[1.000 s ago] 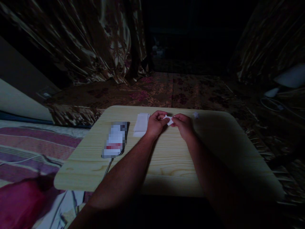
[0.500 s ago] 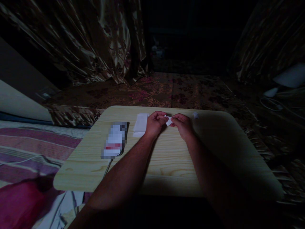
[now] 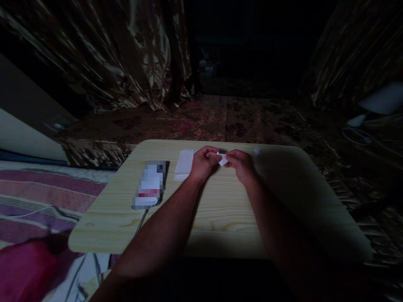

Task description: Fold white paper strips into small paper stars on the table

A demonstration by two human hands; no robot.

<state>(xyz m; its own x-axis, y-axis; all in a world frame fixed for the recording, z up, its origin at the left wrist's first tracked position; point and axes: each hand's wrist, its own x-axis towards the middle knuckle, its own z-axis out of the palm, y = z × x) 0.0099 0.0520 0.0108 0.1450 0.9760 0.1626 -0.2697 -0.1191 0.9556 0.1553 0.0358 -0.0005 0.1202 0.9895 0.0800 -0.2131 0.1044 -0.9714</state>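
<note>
A small piece of white paper (image 3: 223,160) is pinched between my two hands, a little above the far half of the wooden table (image 3: 220,209). My left hand (image 3: 204,163) grips its left edge with thumb and fingers. On the other side, my right hand (image 3: 240,164) is closed on the right edge. Just left of my left hand lies a stack of white paper (image 3: 184,164). A small crumpled or folded white paper piece (image 3: 257,151) rests beyond my right hand, near the far edge; its exact shape is too blurred to tell.
A phone (image 3: 150,184), partly pixelated, lies on the table's left with a cable (image 3: 140,222) running from its lower end. Striped bedding (image 3: 47,197) borders the table on the left. Behind are a patterned cloth surface (image 3: 195,119) and curtains (image 3: 141,54). A white lamp (image 3: 382,98) stands far right.
Both hands keep their pinch on the white paper, with almost no visible movement. The whole view has shifted very slightly.
</note>
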